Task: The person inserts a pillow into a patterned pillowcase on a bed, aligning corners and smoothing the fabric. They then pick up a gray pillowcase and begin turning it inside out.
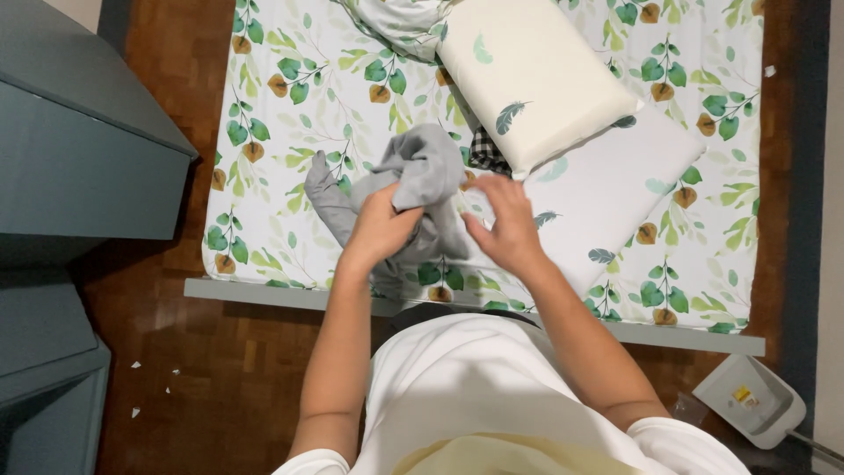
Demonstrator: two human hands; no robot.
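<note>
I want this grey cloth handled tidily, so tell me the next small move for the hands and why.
Probably bring the right hand onto the crumpled grey fabric garment to take a free edge. The left hand grips the bunched cloth above the leaf-print bed sheet, while the right hand is open beside it, apparently not gripping it, so the garment hangs wadded.

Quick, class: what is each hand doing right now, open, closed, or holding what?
Left hand: closed on the grey cloth.
Right hand: open, fingers spread beside the cloth; whether it touches it cannot be told.
</note>
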